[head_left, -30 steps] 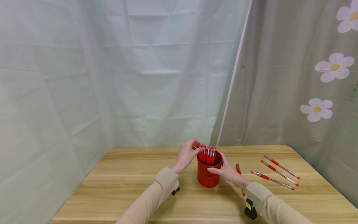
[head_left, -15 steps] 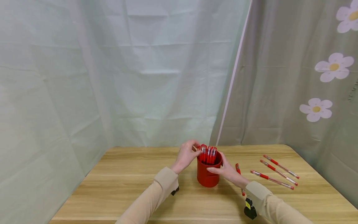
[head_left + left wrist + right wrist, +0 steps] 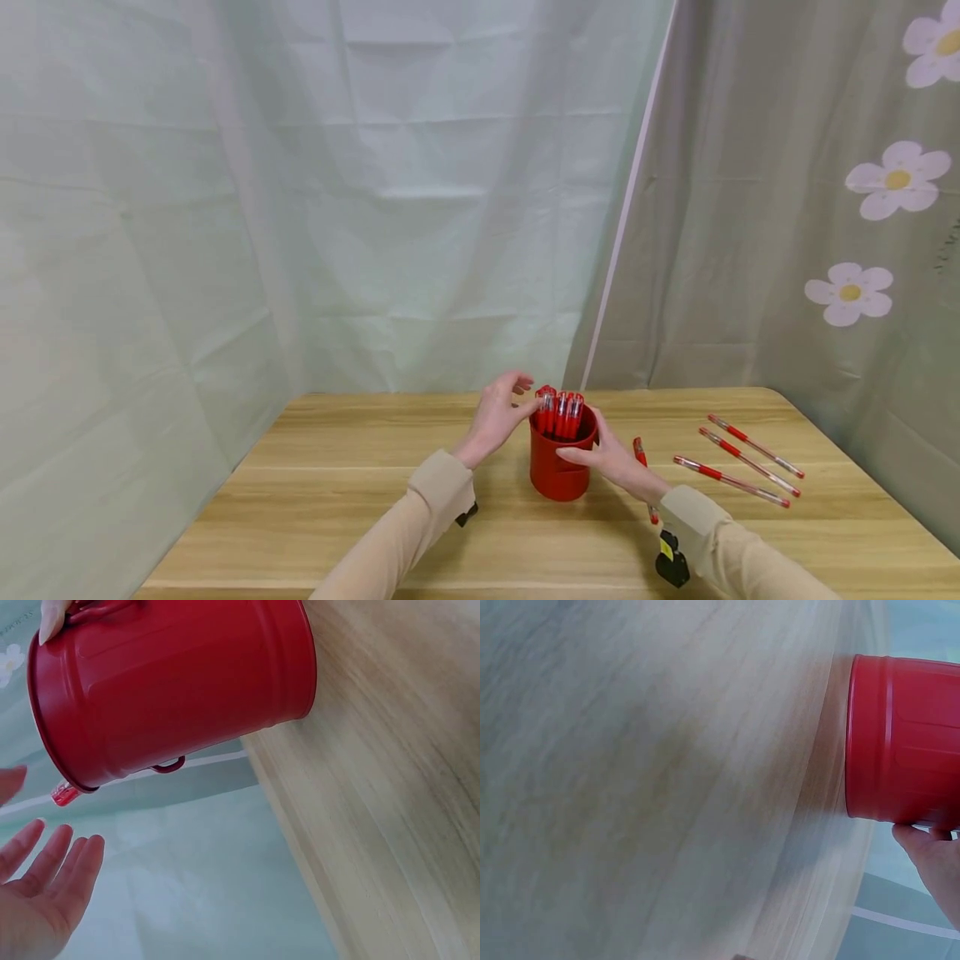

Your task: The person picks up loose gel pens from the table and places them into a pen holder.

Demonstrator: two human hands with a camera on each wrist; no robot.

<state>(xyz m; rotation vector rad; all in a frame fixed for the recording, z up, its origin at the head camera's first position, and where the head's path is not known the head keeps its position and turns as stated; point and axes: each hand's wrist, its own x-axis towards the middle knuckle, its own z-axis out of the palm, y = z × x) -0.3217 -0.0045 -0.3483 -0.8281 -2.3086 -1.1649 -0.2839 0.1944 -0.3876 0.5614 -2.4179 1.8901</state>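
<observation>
A red metal bucket (image 3: 558, 477) stands upright on the table, with several red-capped gel pens (image 3: 560, 417) rising from it. My right hand (image 3: 618, 462) grips the bucket's right side, the thumb across its front near the rim. My left hand (image 3: 497, 415) is at the left of the rim, fingers spread beside the pen caps and holding nothing. In the left wrist view, those open fingers (image 3: 71, 870) are apart from the bucket, where one pen cap (image 3: 64, 793) shows past the rim. The right wrist view shows the bucket's lower part (image 3: 907, 742); its inside is hidden there.
On the wooden table (image 3: 352, 483), three red pens lie to the right, the nearest pen (image 3: 731, 481) slanting. Another pen (image 3: 641, 454) lies partly hidden under my right wrist. Behind the table hangs a pale curtain (image 3: 420, 250), with a flowered grey one beside it.
My left fingers have let go of a pen at the bucket's left side and spread apart. That pen now stands among the others. My right hand keeps its grip on the bucket.
</observation>
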